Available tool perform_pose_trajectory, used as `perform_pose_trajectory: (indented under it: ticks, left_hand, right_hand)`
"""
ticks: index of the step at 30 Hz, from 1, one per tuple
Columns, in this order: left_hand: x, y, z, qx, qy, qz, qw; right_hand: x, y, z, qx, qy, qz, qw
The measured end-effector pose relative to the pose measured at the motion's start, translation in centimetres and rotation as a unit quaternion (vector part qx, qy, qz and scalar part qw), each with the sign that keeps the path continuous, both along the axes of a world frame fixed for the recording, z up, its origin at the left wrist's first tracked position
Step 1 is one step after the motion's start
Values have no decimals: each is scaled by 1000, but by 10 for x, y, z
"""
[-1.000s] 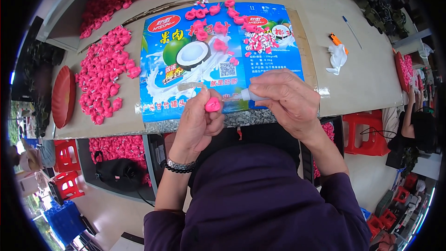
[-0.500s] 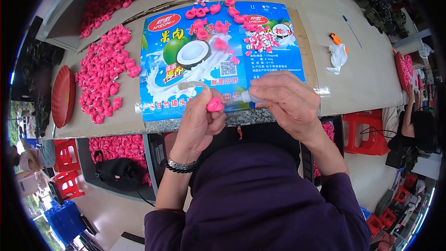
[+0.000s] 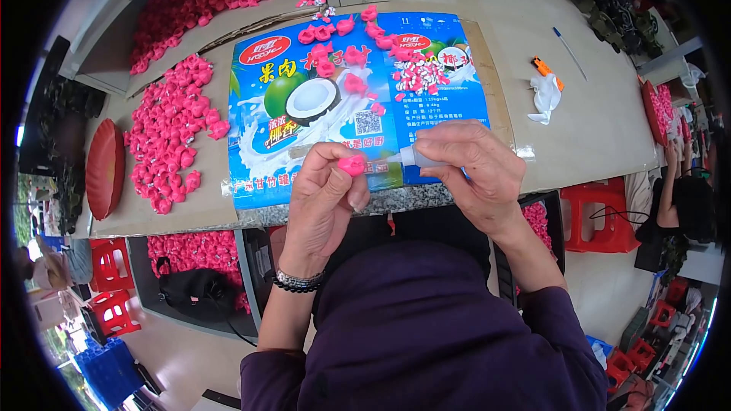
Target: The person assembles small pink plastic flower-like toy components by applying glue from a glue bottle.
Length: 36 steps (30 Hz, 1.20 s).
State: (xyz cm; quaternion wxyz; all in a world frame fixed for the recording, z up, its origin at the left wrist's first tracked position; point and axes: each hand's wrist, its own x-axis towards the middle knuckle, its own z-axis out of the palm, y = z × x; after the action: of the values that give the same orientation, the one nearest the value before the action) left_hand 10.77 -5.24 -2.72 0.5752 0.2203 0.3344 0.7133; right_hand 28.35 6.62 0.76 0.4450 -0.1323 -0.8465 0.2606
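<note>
Pink piece (image 3: pixel 352 165): pinched by fingers of left hand (image 3: pixel 318 196) over cardboard (image 3: pixel 242 152), near counter's (image 3: pixel 586 137) front edge; room leftward to pink pile (image 3: pixel 171 137). Grasped in right hand (image 3: pixel 481 173): bottle (image 3: pixel 411 157), mostly covered, tip indistinct.

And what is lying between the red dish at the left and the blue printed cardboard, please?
A spread of small pink pieces lies between the dish and the cardboard; the head view shows this.
</note>
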Motion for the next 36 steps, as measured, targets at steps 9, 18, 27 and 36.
perform_pose_trajectory:
  ticks: [9, 18, 27, 36]
  left_hand:
    - [0, -1, 2, 15, -7, -1, 1000]
    - [0, 0, -1, 33, -9, 27, 999]
    - [0, 0, -1, 38, -2, 32, 999]
    - [-4, -3, -7, 36, -30, 30, 998]
  right_hand:
    - [-1, -1, -3, -1, 8, -2, 1000]
    - [-1, -2, -1, 4, 11, -5, 1000]
    - [-2, -2, -1, 8, 9, -10, 1000]
    - [0, 22, -1, -350, 44, -42, 935]
